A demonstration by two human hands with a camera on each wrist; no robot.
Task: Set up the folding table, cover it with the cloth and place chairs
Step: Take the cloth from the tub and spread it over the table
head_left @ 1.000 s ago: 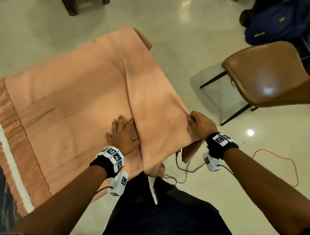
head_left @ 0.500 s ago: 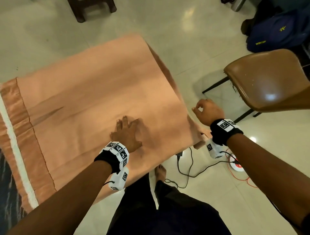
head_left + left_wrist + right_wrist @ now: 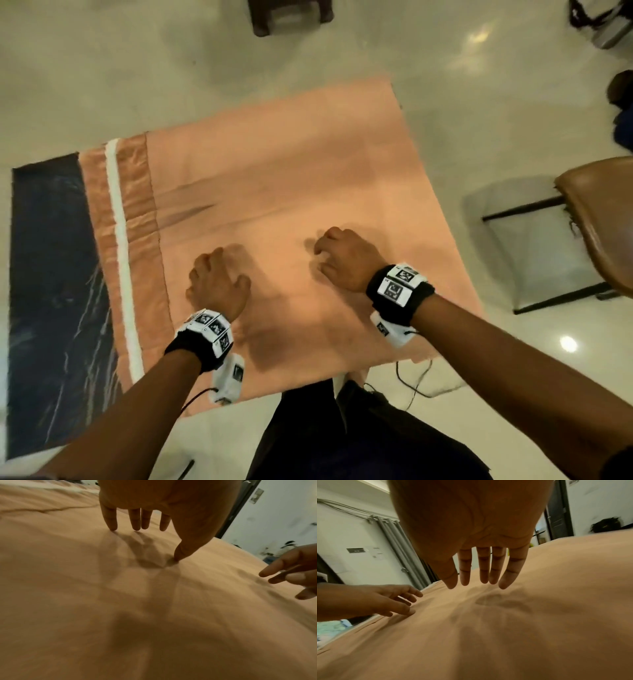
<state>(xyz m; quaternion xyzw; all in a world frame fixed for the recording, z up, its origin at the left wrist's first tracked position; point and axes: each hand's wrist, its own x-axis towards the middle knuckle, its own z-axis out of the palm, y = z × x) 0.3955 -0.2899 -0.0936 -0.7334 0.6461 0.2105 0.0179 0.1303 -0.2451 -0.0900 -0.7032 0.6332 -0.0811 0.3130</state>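
A peach cloth (image 3: 291, 178) with a white stripe near its left edge lies flat over most of the table. The table's dark marbled top (image 3: 48, 291) shows bare at the left. My left hand (image 3: 215, 281) is on the cloth near the front, fingers straight, their tips and the thumb touching the fabric (image 3: 154, 601). My right hand (image 3: 342, 257) hovers just over the cloth (image 3: 522, 628) to the right, fingers (image 3: 484, 568) straight and pointing down, holding nothing. A brown chair (image 3: 603, 222) with black legs stands at the right.
Pale glossy tiled floor (image 3: 137, 68) surrounds the table. A dark stool (image 3: 291, 13) stands beyond the far edge. Bags (image 3: 623, 113) lie at the far right. Black cables (image 3: 418, 380) run on the floor by my legs (image 3: 359, 438).
The fold on the right half of the cloth has been spread flat. My right hand let go of the cloth's edge and came over the tabletop. The view shifted left, showing the bare dark end.
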